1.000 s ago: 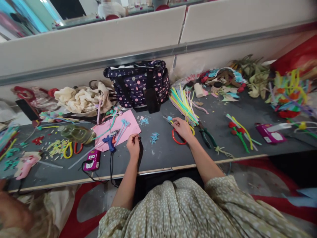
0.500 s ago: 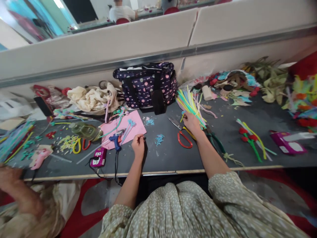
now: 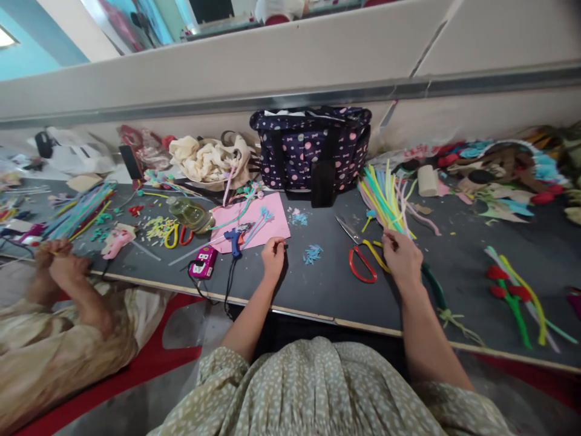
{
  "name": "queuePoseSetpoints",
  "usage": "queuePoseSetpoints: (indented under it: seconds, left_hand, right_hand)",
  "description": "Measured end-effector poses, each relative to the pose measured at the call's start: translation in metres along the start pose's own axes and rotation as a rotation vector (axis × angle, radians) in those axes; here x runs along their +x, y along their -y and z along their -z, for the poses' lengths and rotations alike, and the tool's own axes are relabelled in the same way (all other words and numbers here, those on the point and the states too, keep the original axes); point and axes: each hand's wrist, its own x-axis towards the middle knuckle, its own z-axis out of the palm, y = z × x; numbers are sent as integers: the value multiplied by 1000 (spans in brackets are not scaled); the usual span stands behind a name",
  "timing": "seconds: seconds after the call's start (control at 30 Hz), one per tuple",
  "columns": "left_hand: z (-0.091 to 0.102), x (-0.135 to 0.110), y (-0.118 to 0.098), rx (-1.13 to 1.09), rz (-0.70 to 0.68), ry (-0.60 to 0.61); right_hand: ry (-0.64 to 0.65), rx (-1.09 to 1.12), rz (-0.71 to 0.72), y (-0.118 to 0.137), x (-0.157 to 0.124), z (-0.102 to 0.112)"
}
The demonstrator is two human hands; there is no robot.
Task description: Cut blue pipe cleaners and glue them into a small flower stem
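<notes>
My left hand (image 3: 273, 259) rests at the right edge of a pink sheet (image 3: 280, 218), its fingers curled together. Whatever may be in those fingers is too small to make out. My right hand (image 3: 403, 259) is closed at the near end of a bundle of coloured pipe cleaners (image 3: 385, 191); its fingertips hide what it may hold. Left of it lie red-and-yellow-handled scissors (image 3: 362, 263), blades pointing away. A small blue-topped yellow stem (image 3: 369, 219) lies just beyond the scissors. Between my hands sits a pile of short blue pieces (image 3: 313, 254).
A blue glue gun (image 3: 234, 241) and blue-tipped stems lie on the pink sheet, beside a bottle (image 3: 188, 213). A patterned bag (image 3: 290, 148) stands behind. Red-flowered green stems (image 3: 515, 300) are at right. A co-worker's clasped hands (image 3: 63, 260) are at the left edge.
The view has swung left, so the table's things sit further right. My right hand has drawn back from the blue-topped stem, nearer to me and rightward of the scissors. My left hand has stayed put.
</notes>
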Motion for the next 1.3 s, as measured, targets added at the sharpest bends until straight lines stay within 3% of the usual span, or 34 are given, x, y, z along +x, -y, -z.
queuePoseSetpoints:
  seconds: [0.33,0.63,0.87,1.1,1.3]
  left_hand:
    - [0,0,-5,-32,32,-9]
    - [0,3,-3,-21,30,-18]
    - [-1,4,-4,-13,31,-16]
    - [-1,5,-2,-21,35,-27]
    - [-1,7,0,-1,31,-8]
  right_hand:
    - [-19,19,-56,19,-8,4]
    - [-111,-118,-272,-2,1,38]
    - [-149,-132,-257,-25,8,43]
    - [-35,-140,-225,-18,11,40]
    - [26,-60,-157,-13,44,39]
